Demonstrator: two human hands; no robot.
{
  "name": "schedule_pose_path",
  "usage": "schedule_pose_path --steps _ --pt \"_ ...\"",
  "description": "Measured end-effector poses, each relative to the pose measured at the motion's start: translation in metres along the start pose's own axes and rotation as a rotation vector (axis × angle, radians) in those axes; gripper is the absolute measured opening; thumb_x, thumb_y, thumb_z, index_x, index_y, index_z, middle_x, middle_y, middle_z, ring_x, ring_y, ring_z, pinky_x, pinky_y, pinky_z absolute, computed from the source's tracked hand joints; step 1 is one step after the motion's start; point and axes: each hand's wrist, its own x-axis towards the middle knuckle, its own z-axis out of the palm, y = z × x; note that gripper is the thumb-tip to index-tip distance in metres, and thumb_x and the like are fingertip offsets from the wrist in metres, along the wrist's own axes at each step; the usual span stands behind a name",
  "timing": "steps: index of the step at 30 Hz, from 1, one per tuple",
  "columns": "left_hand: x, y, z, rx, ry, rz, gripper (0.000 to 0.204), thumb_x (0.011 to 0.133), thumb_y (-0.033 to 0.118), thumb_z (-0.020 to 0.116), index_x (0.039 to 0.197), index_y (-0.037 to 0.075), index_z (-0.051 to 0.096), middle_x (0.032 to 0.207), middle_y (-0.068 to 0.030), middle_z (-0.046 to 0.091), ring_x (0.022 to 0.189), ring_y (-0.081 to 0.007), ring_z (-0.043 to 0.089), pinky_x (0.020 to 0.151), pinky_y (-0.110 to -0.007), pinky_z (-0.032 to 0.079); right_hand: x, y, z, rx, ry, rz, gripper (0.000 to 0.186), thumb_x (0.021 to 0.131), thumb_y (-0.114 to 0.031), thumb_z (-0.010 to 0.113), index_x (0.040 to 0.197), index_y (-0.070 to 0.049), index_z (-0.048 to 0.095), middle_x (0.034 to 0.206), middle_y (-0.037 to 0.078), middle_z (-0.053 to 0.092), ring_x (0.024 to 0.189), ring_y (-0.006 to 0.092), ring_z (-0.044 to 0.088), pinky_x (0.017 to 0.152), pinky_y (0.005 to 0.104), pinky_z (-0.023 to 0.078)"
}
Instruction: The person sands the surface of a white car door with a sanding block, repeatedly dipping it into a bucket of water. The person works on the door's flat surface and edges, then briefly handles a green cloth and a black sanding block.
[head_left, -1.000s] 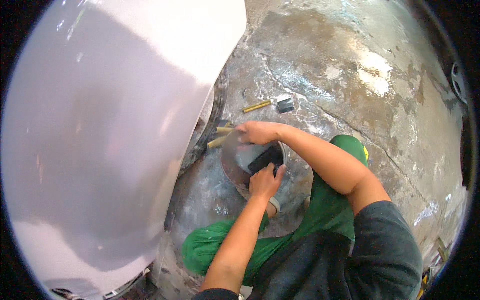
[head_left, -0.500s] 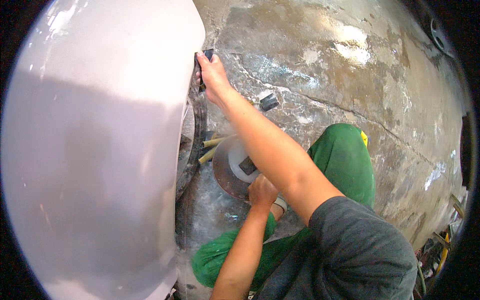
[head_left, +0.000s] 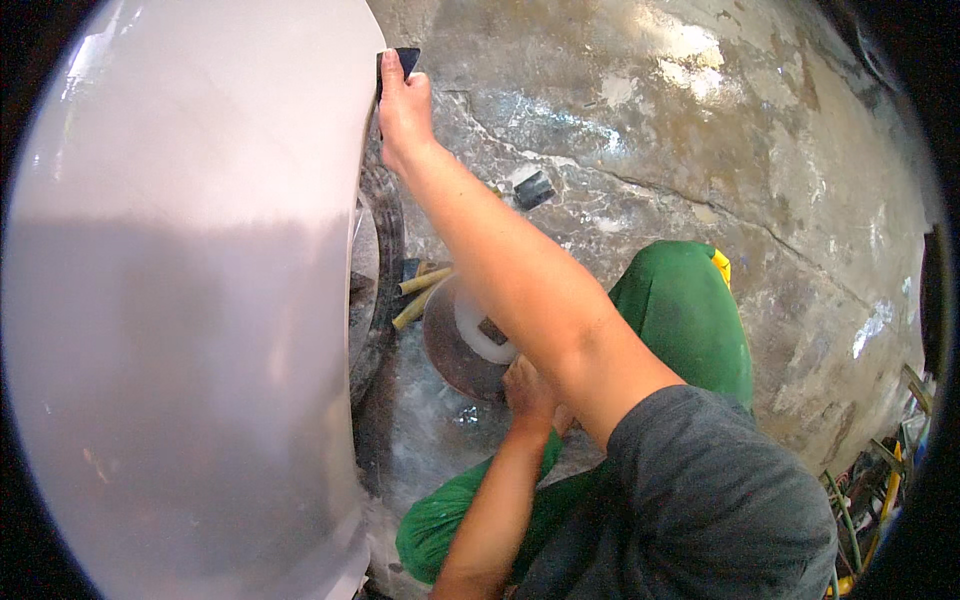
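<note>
Left hand [head_left: 530,392] low, right hand [head_left: 404,112] high!

Nearest, the left grip, unreadable, sits by a round grey-brown basin [head_left: 448,368]; inside, a pale ring [head_left: 467,318] surrounds a dark shape [head_left: 491,331]. Further out, the right grip clasps a flat black pad [head_left: 408,59] at the glossy pale-grey panel's [head_left: 190,300] edge. Looks under way; what's left, I can't tell.

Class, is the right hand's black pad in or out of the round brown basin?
Out: the right hand holds the pad by the pale curved panel, beyond the basin.
</note>
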Motion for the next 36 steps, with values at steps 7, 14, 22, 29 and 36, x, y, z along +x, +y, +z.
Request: schedule_pose_path --steps 7,14,22,29,36 --pt "0.002 -0.051 0.048 -0.389 0.254 0.297 0.064 0.091 0.051 0.062 0.138 0.007 0.053 0.127 -0.0203 0.064 0.113 -0.0399 0.062 0.098 -0.051 0.048 -0.108 0.080 0.010 -0.168 -0.016 0.117 0.051 0.098 -0.049 0.061 0.101 0.000 0.047 0.094 0.011 0.055 0.091 0.0185 0.050 0.084 0.0384 0.045" --pt "-0.004 -0.027 0.021 0.036 0.159 0.123 0.063 0.093 0.049 0.060 0.139 0.007 0.050 0.134 -0.0208 0.057 0.122 -0.0410 0.054 0.102 -0.049 0.044 -0.029 0.024 0.008 -0.113 0.089 0.020 0.051 0.098 -0.049 0.061 0.099 0.000 0.046 0.092 0.010 0.054 0.087 0.0182 0.048 0.079 0.0367 0.045" --pt "-0.008 0.010 -0.012 0.026 0.198 -0.005 0.040 0.093 0.035 0.059 0.118 0.004 0.063 0.110 -0.0227 0.068 0.101 -0.0418 0.066 0.086 -0.052 0.052 -0.051 0.030 0.008 -0.157 0.081 0.107 0.050 0.097 -0.048 0.061 0.100 0.001 0.049 0.095 0.012 0.056 0.092 0.0202 0.051 0.083 0.0382 0.046" --pt "-0.009 -0.003 -0.003 0.054 0.426 0.231 0.038 0.095 0.034 0.057 0.121 0.007 0.063 0.112 -0.0224 0.068 0.100 -0.0434 0.066 0.087 -0.052 0.053 -0.068 0.047 0.011 -0.251 0.030 -0.036 0.054 0.098 -0.049 0.059 0.101 0.003 0.047 0.096 0.018 0.057 0.093 0.0251 0.053 0.086 0.0415 0.045" --pt "-0.001 0.012 -0.017 0.202 0.072 0.008 0.051 0.092 0.045 0.057 0.122 0.005 0.062 0.108 -0.0205 0.068 0.097 -0.0425 0.066 0.081 -0.053 0.055 -0.051 0.024 0.014 -0.243 0.046 -0.005 0.054 0.097 -0.050 0.060 0.100 0.002 0.047 0.092 0.018 0.058 0.089 0.0250 0.054 0.083 0.0424 0.046"
